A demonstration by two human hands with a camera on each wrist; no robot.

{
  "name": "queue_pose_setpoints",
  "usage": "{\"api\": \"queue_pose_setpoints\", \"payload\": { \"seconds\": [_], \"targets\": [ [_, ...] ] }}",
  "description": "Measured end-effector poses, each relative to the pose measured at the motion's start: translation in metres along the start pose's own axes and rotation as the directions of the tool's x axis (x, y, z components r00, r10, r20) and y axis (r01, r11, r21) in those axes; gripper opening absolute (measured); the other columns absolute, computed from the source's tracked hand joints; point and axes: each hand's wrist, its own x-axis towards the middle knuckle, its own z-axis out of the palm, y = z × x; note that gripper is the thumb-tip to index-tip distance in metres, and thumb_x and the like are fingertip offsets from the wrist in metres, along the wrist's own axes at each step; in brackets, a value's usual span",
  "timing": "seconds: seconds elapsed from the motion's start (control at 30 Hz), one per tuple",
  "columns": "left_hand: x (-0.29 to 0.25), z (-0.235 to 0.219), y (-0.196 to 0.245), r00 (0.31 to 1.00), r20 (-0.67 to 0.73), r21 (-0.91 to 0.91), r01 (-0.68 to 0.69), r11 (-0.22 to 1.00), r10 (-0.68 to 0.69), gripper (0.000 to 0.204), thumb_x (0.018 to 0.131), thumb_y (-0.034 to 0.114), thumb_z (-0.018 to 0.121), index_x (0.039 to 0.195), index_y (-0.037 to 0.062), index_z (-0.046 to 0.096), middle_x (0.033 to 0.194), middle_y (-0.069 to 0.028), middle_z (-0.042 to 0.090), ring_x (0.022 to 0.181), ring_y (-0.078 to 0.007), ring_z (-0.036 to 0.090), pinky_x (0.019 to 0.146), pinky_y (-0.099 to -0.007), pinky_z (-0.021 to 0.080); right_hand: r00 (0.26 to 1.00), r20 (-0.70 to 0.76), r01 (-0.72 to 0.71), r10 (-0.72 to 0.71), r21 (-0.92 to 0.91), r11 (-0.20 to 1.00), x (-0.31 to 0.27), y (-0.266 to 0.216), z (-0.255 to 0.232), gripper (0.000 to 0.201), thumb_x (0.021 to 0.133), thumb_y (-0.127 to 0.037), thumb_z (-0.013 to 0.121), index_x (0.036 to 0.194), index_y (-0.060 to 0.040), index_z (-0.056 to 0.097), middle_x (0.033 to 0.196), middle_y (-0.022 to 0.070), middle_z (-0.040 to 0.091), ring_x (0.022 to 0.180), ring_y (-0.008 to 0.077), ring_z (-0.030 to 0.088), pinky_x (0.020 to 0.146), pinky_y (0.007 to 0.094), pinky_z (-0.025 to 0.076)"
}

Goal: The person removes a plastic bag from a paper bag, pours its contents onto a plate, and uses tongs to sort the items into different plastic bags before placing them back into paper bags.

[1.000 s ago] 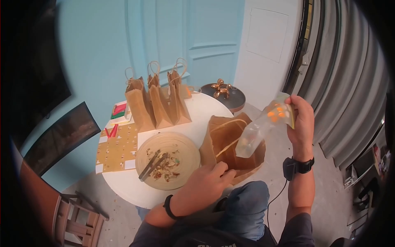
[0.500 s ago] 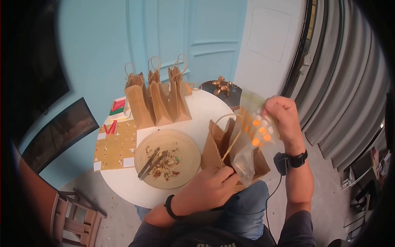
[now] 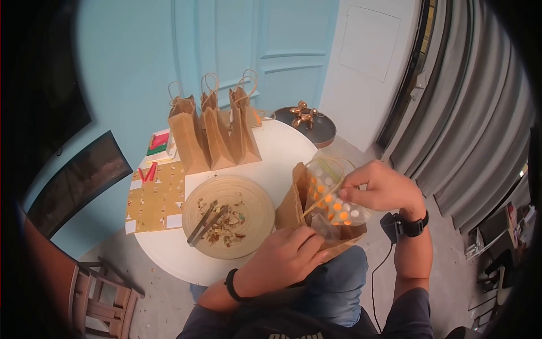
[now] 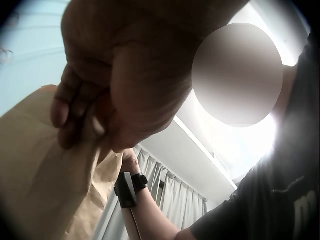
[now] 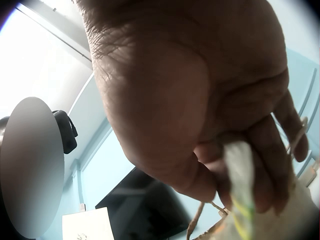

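My left hand [image 3: 285, 251] grips the near rim of an upright brown paper bag [image 3: 291, 209] at the table's right side. In the left wrist view the fingertips of my left hand [image 4: 145, 75] curl over the edge of the paper bag [image 4: 45, 160]. With thumb and fingers, my right hand [image 3: 389, 189] pinches a clear zip bag [image 3: 341, 210] printed with orange and white dots. Its lower part is inside the paper bag's mouth, beside the twisted handle. The right wrist view shows the zip bag's edge [image 5: 242, 175] between thumb and fingers.
A round wooden plate [image 3: 262, 198] holds dried bits and dark tongs [image 3: 206, 226]. Behind it stand three brown paper bags [image 3: 192, 141]. Yellow patterned paper [image 3: 155, 198] with red sticks [image 3: 149, 172] lies at left. A copper balloon-dog figure [image 3: 305, 117] sits on a dark side table.
My right hand has brought the zip bag from the upper right down and left into the paper bag's mouth. The left hand keeps its hold on the rim.
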Motion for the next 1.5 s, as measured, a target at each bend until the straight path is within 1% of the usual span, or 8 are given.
{"api": "queue_pose_setpoints", "payload": {
  "seconds": [0.2, 0.33, 0.43, 0.83, 0.93, 1.1, 1.27, 1.5],
  "targets": [
    [-0.003, -0.001, 0.002, 0.996, 0.083, 0.004, -0.029, 1.0, 0.028, 0.024, 0.095, 0.023, 0.09, 0.103, 0.0062, 0.074, 0.103, -0.0075, 0.066, 0.083, -0.0266, 0.071, 0.072, -0.0383, 0.059, 0.884, -0.464, 0.043, -0.054, -0.034, 0.998, 0.017, -0.028, 0.015, 0.025, 0.104, -0.02, 0.073, 0.097, 0.0026, 0.08, 0.082, 0.0205, 0.073, 0.071, 0.0362, 0.067, 0.067, 0.0434, 0.053],
    [-0.006, -0.002, 0.0, 0.998, 0.061, 0.044, -0.008, 0.999, 0.005, 0.027, 0.094, 0.027, 0.091, 0.1, 0.0072, 0.074, 0.102, -0.006, 0.066, 0.077, -0.0249, 0.071, 0.068, -0.0374, 0.058, 0.995, -0.041, 0.083, -0.091, -0.178, 0.98, 0.003, -0.024, 0.013, 0.024, 0.106, -0.021, 0.07, 0.103, 0.0003, 0.081, 0.088, 0.021, 0.077, 0.079, 0.041, 0.073, 0.074, 0.046, 0.057],
    [-0.007, -0.004, 0.002, 0.998, 0.056, 0.067, 0.02, 0.998, -0.024, 0.029, 0.093, 0.029, 0.092, 0.098, 0.0079, 0.073, 0.1, -0.0045, 0.066, 0.071, -0.0233, 0.07, 0.064, -0.0368, 0.056, 0.94, 0.339, 0.083, -0.037, -0.122, 0.989, 0.001, -0.018, 0.008, 0.024, 0.107, -0.023, 0.07, 0.115, -0.0031, 0.081, 0.094, 0.0209, 0.081, 0.087, 0.0409, 0.077, 0.08, 0.0475, 0.061],
    [0.002, -0.01, 0.002, 1.0, 0.006, 0.121, 0.01, 0.993, -0.011, 0.031, 0.092, 0.026, 0.093, 0.09, 0.0086, 0.068, 0.092, -0.0048, 0.065, 0.066, -0.0227, 0.068, 0.058, -0.0368, 0.053, 0.995, -0.097, 0.018, -0.024, -0.054, 0.998, 0.008, -0.036, 0.012, 0.019, 0.104, -0.017, 0.075, 0.11, 0.0002, 0.08, 0.087, 0.0201, 0.076, 0.073, 0.0368, 0.071, 0.067, 0.0442, 0.057],
    [0.01, -0.013, 0.0, 0.995, -0.093, 0.168, 0.049, 0.985, -0.033, 0.029, 0.092, 0.022, 0.093, 0.091, 0.0074, 0.068, 0.093, -0.006, 0.066, 0.068, -0.025, 0.068, 0.059, -0.0376, 0.053, 0.908, -0.386, 0.145, -0.161, -0.071, 0.987, 0.004, -0.042, 0.02, 0.018, 0.104, -0.016, 0.075, 0.106, 0.0013, 0.079, 0.089, 0.0192, 0.075, 0.073, 0.0364, 0.07, 0.067, 0.0444, 0.055],
    [0.006, 0.005, -0.018, 0.979, -0.182, 0.229, 0.136, 0.964, -0.095, 0.026, 0.092, 0.018, 0.092, 0.096, 0.0056, 0.069, 0.099, -0.0081, 0.068, 0.071, -0.0279, 0.069, 0.061, -0.0391, 0.054, 0.539, -0.772, 0.332, -0.337, -0.173, 0.927, -0.041, -0.043, 0.045, 0.014, 0.098, -0.009, 0.073, 0.099, 0.0049, 0.072, 0.092, 0.0174, 0.075, 0.086, 0.0335, 0.073, 0.084, 0.0444, 0.058],
    [0.005, 0.017, -0.015, 0.954, -0.236, 0.267, 0.247, 0.932, -0.185, 0.03, 0.093, 0.019, 0.092, 0.106, 0.0044, 0.07, 0.104, -0.0089, 0.069, 0.072, -0.0273, 0.071, 0.061, -0.0388, 0.056, 0.756, -0.634, -0.095, 0.162, 0.139, 0.986, -0.077, -0.008, 0.106, 0.021, 0.095, -0.012, 0.076, 0.101, 0.0076, 0.072, 0.1, 0.0202, 0.076, 0.099, 0.0362, 0.074, 0.094, 0.0452, 0.058],
    [0.021, 0.039, 0.003, 0.97, -0.212, 0.236, 0.166, 0.958, -0.116, 0.052, 0.095, 0.029, 0.091, 0.131, -0.0014, 0.07, 0.131, -0.018, 0.068, 0.097, -0.0283, 0.078, 0.07, -0.0339, 0.063, 0.914, -0.406, -0.048, -0.002, -0.113, 0.992, -0.037, -0.006, 0.177, 0.036, 0.092, -0.022, 0.082, 0.117, 0.0026, 0.074, 0.101, 0.0225, 0.076, 0.102, 0.049, 0.069, 0.089, 0.0531, 0.055]
  ]
}}
